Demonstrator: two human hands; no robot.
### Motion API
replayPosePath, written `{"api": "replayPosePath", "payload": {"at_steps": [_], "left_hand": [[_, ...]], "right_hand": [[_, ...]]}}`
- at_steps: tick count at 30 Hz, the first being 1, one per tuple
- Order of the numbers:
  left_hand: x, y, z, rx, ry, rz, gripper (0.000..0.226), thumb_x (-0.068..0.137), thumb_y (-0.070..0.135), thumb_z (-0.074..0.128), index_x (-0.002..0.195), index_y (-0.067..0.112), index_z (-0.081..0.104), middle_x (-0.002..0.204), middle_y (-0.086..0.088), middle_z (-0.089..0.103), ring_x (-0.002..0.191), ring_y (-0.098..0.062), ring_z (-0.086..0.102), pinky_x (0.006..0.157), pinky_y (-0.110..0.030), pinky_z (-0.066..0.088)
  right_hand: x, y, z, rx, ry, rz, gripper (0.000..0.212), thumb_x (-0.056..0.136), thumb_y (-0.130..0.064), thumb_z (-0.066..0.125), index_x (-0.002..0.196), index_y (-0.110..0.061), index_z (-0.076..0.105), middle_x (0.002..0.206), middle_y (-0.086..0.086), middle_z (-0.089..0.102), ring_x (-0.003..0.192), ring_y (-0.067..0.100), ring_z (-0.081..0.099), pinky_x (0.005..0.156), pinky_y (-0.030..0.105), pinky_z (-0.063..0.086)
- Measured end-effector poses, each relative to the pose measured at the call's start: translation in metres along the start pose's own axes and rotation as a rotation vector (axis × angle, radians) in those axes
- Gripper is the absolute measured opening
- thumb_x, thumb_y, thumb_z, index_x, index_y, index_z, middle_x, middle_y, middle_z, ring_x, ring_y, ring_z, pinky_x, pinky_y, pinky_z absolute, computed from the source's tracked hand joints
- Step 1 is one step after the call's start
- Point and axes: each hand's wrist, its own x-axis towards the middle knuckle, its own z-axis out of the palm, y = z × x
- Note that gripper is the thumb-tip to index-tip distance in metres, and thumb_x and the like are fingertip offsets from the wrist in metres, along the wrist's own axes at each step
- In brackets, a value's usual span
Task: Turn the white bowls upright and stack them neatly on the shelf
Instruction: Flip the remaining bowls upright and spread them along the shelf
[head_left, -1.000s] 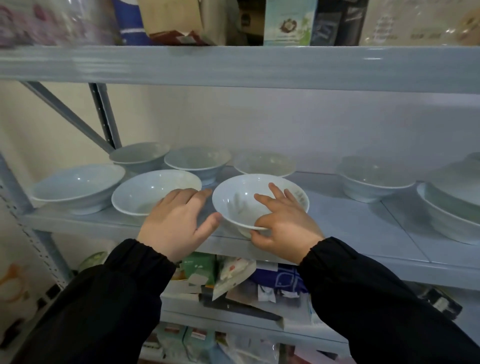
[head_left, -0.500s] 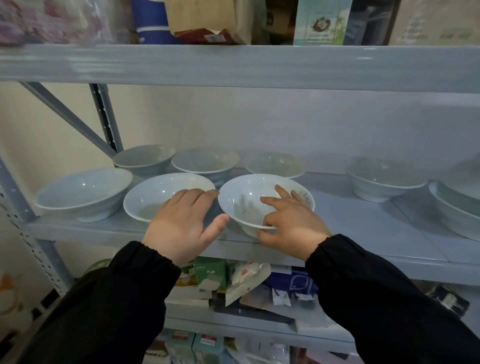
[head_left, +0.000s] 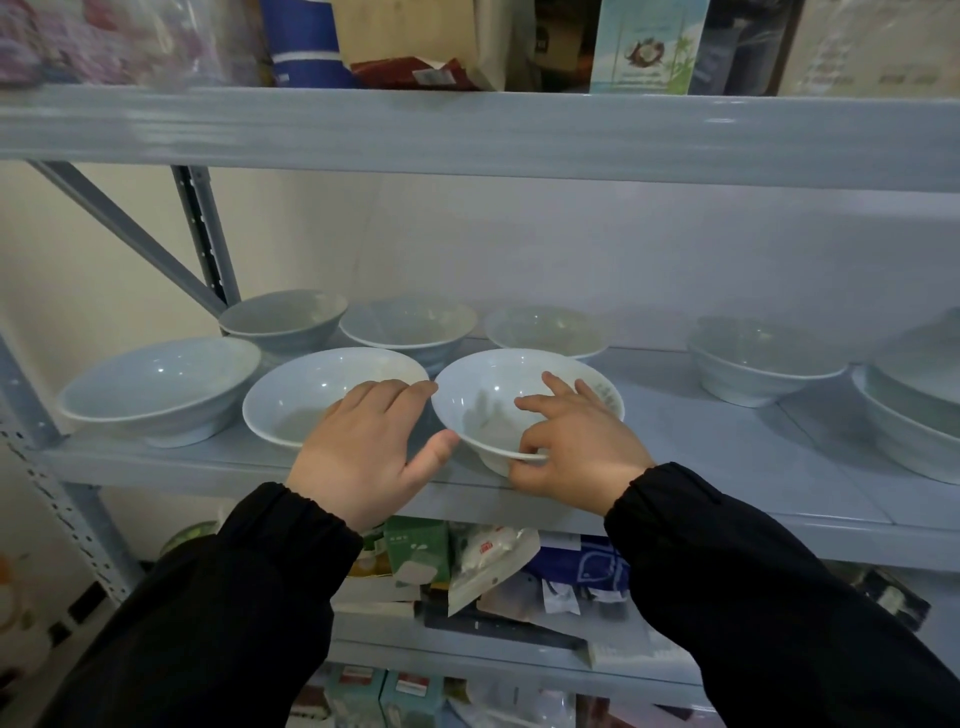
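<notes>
Right hand (head_left: 576, 452) pinches the near rim of the front bowl (head_left: 483, 400): thumb under the lip on the outside, fingers curled over into the bowl, index and middle spread on the inner wall. The front bowl is mouth up at the front edge of the middle shelf (head_left: 727, 452), roughly centre. Left hand (head_left: 363, 452) is flat and relaxed with nothing gripped, its fingers lying over the near rim of the second bowl (head_left: 306, 395), which sits just left of the front bowl with rims almost touching. The thumb is spread out toward the front bowl's side; cannot tell if it makes contact. Far-left bowl (head_left: 156, 384) is mouth up, near the shelf post. Three back bowls (head_left: 408, 325) stand upright in a row behind, by the wall. To the right, well apart, is a lone bowl (head_left: 763, 358), then nested bowls (head_left: 904, 436) cut off by the frame edge. Both arms are in black sleeves (head_left: 753, 597). Upper shelf (head_left: 467, 135) holds boxes (head_left: 649, 47) and bags, blurred. The level below holds loose packets (head_left: 488, 561) and small cartons.
</notes>
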Motion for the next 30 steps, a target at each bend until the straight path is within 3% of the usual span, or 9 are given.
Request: {"api": "replayPosePath", "payload": {"at_steps": [3,6,8,19,30], "left_hand": [[0.001,0.0,-0.001,-0.007,0.01,0.0,0.077,0.092,0.07,0.02,0.146,0.021,0.043,0.139,0.0,0.054,0.129,-0.021,0.046,0.108,-0.038,0.037],[0.005,0.006,-0.002,-0.007,0.015,0.009,0.073,0.093,0.069,0.022,0.146,0.023,0.043,0.139,0.001,0.054,0.129,-0.02,0.045,0.107,-0.037,0.038],[0.008,0.011,-0.003,-0.007,0.019,0.016,0.073,0.093,0.069,0.023,0.146,0.024,0.042,0.138,0.001,0.054,0.129,-0.02,0.045,0.106,-0.037,0.038],[0.033,0.087,0.008,-0.093,0.01,0.233,0.071,0.094,0.066,0.025,0.141,0.019,0.051,0.133,-0.005,0.06,0.126,-0.027,0.051,0.104,-0.042,0.041],[0.055,0.212,0.032,-0.091,-0.018,0.259,0.073,0.092,0.068,0.022,0.146,0.024,0.044,0.14,-0.001,0.055,0.131,-0.021,0.044,0.106,-0.034,0.036]], "right_hand": [[-0.005,0.001,-0.003,-0.043,-0.016,0.015,0.04,0.088,-0.059,0.053,0.115,-0.035,0.071,0.159,-0.01,0.034,0.153,0.018,0.005,0.123,0.041,-0.006],[-0.017,0.005,-0.01,-0.008,-0.003,0.041,0.065,0.085,-0.07,0.047,0.142,-0.038,0.048,0.161,-0.008,0.029,0.153,0.019,0.006,0.124,0.041,-0.001],[-0.025,0.009,-0.015,0.005,0.026,0.052,0.073,0.084,-0.074,0.042,0.147,-0.039,0.039,0.162,-0.007,0.026,0.153,0.019,0.007,0.124,0.04,0.003],[-0.099,0.064,-0.044,-0.008,0.128,0.313,0.069,0.089,-0.063,0.052,0.151,-0.038,0.034,0.163,-0.003,0.026,0.153,0.02,0.009,0.123,0.038,0.011],[-0.179,0.165,-0.061,-0.034,0.097,0.421,0.073,0.085,-0.065,0.051,0.151,-0.041,0.032,0.164,-0.001,0.023,0.153,0.022,0.006,0.123,0.038,0.012]]}}
